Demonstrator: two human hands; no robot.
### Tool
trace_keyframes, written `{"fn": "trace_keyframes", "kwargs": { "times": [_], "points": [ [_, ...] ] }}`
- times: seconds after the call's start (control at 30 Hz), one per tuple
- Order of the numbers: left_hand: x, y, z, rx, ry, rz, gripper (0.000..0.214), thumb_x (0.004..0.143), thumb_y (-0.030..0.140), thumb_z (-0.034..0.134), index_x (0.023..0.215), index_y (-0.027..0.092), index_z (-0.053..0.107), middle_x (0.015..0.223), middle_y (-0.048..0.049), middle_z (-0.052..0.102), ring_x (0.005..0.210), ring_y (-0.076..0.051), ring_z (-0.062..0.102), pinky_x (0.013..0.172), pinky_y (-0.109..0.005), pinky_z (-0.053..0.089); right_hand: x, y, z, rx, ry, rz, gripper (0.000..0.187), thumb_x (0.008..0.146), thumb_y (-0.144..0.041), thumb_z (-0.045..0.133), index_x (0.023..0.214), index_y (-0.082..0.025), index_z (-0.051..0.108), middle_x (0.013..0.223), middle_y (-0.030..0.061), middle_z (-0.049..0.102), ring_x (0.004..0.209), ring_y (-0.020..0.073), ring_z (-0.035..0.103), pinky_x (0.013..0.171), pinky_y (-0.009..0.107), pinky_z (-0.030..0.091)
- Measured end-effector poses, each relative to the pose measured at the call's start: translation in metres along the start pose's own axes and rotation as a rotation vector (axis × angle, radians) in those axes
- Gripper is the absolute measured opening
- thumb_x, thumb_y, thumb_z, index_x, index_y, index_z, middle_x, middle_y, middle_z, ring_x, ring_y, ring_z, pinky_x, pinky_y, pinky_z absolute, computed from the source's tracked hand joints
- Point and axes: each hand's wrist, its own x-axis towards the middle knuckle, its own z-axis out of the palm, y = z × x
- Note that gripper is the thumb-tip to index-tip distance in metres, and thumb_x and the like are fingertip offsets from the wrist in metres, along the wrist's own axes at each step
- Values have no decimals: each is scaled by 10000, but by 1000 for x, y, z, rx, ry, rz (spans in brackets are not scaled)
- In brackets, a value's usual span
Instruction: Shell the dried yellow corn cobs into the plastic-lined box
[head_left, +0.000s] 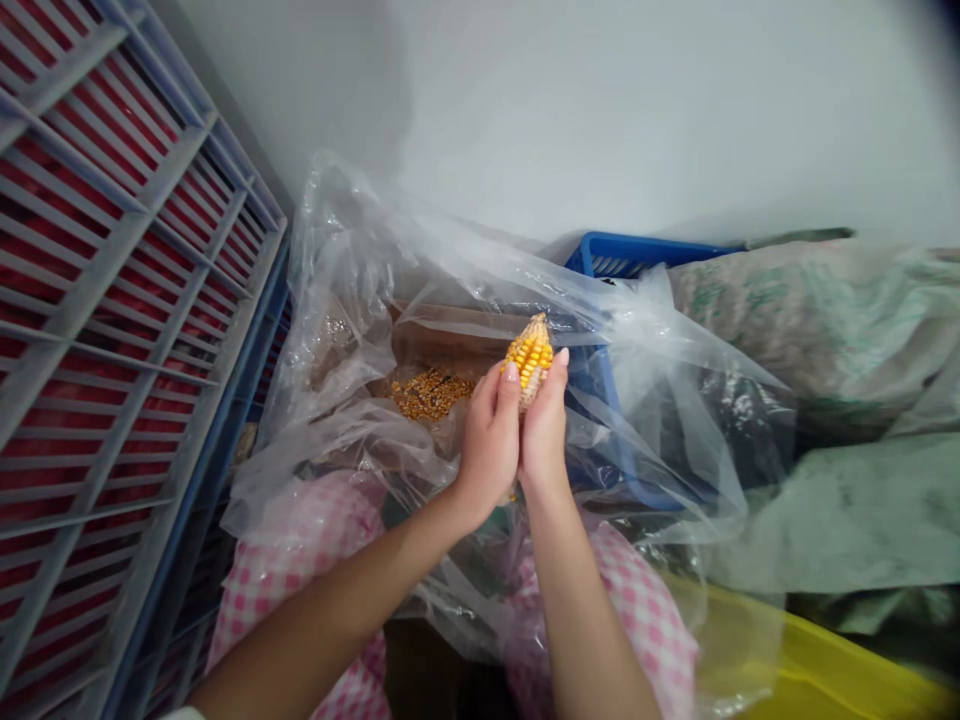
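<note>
An ear of corn (pixel 534 352) points up and away between my two hands, with yellow kernels on part of it and pale bare cob lower down. My left hand (pixel 489 430) is wrapped round its left side, thumb on the kernels. From the right, my right hand (pixel 544 430) closes on the same ear, its thumb along the edge. The lower end of the ear is hidden in the palms. Beyond my left hand, loose corn kernels (pixel 427 393) lie in a pile inside a clear plastic bag (pixel 352 445) that spreads over my lap.
Stacked slatted plastic crates (pixel 142 210) rise on the left, with red showing through. A blue basket (pixel 652 250) stands at the back right beside a woven sack (pixel 810 330). Something yellow (pixel 840 660) lies at the lower right. A white wall (pixel 637 110) closes the back.
</note>
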Motion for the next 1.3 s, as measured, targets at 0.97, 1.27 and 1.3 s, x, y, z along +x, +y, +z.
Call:
{"fn": "trace_keyframes", "kwargs": {
  "times": [0.97,1.27,1.3],
  "points": [
    [3,-6,3,-213,14,-111,326,856,321,383,1032,152,599,1092,-74,621,1015,-172,562,916,-302,414,-7,-14,-3,-264,77,-162,389,723,-557,489,803,-183,555,708,22,622,645,157,565,607,261,389],
    [3,-1,2,-183,50,-57,326,865,294,348,1042,173,593,1090,-59,622,1048,-157,543,920,-277,410,-7,-8,2,-196,16,-209,305,800,-467,420,809,-192,551,677,17,611,679,168,559,655,268,386],
    [3,0,2,-171,56,-53,325,865,292,346,1036,170,594,1090,-59,622,1050,-153,541,920,-271,407,-7,-7,2,-200,15,-209,320,808,-473,401,819,-191,554,676,20,610,681,169,558,658,270,384]
  ]
}}
